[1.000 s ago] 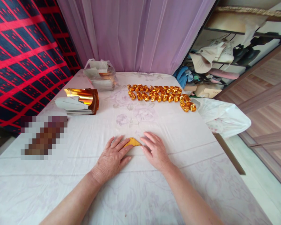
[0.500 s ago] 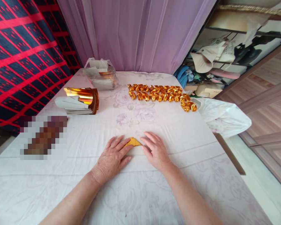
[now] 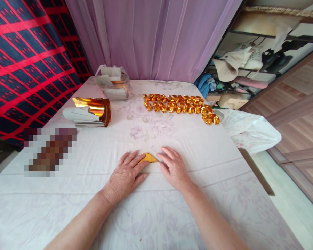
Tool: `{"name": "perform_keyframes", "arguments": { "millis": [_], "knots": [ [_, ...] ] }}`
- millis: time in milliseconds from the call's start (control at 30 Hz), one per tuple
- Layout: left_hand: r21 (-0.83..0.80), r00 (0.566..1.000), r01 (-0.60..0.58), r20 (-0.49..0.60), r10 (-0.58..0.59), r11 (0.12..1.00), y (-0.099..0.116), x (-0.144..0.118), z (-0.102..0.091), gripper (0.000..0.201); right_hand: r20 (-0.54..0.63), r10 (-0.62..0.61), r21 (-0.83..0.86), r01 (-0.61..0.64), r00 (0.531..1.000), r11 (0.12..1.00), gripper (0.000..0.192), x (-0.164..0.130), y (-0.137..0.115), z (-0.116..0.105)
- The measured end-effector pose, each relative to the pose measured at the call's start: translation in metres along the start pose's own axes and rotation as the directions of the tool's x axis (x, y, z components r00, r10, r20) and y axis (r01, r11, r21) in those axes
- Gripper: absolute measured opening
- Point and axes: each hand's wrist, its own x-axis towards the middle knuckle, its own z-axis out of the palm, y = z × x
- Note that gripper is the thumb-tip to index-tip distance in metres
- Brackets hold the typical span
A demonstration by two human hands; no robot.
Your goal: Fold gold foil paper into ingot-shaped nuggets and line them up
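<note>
My left hand (image 3: 125, 177) and right hand (image 3: 173, 168) lie flat and spread on the table (image 3: 151, 215), fingertips pinning a folded gold paper (image 3: 148, 158) between them, probably to hold its crease; neither hand grips it. Bare cloth lies all round. At ten o'clock sits a foil sheet stack (image 3: 90, 113); at one o'clock, rows of folded gold pieces (image 3: 179, 104) run near the right edge.

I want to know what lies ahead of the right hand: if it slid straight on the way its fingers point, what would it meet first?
The right hand points up-left across the table, its fingertips already at the gold folded paper. That comes first; the left hand presses on its other side.
</note>
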Motion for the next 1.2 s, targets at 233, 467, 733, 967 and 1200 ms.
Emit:
{"name": "perform_keyframes", "arguments": {
  "millis": [233, 467, 733, 967, 1200],
  "knots": [
    [-0.003, 1.0, 0.002, -0.007, -0.002, 1.0, -0.0002, -0.0002, 0.0008, 0.04, -0.005, 0.004, -0.001, -0.004, 1.0, 1.0, 0.029, -0.0001, -0.0008, -0.0003],
    [-0.01, 1.0, 0.006, 0.0, -0.006, 1.0, 0.0003, 0.0003, -0.0002, 0.04, 0.002, -0.005, -0.015, 0.005, 1.0, 1.0, 0.028, 0.0002, -0.0004, -0.0005],
    [-0.007, 1.0, 0.004, -0.001, -0.004, 1.0, -0.0001, 0.0005, -0.0003, 0.04, -0.005, -0.005, -0.008, 0.005, 1.0, 1.0, 0.028, -0.0001, -0.0006, 0.0],
    [-0.011, 1.0, 0.005, -0.001, -0.005, 1.0, -0.0002, 0.0001, 0.0002, 0.04, 0.0, -0.002, -0.007, 0.002, 1.0, 1.0, 0.03, 0.0004, -0.0008, -0.0004],
    [-0.008, 1.0, 0.006, -0.008, -0.006, 1.0, -0.0007, -0.0002, 0.0013, 0.04, 0.001, 0.002, -0.009, -0.002, 1.0, 1.0, 0.03, 0.0, -0.0014, -0.0012]
  ]
}}
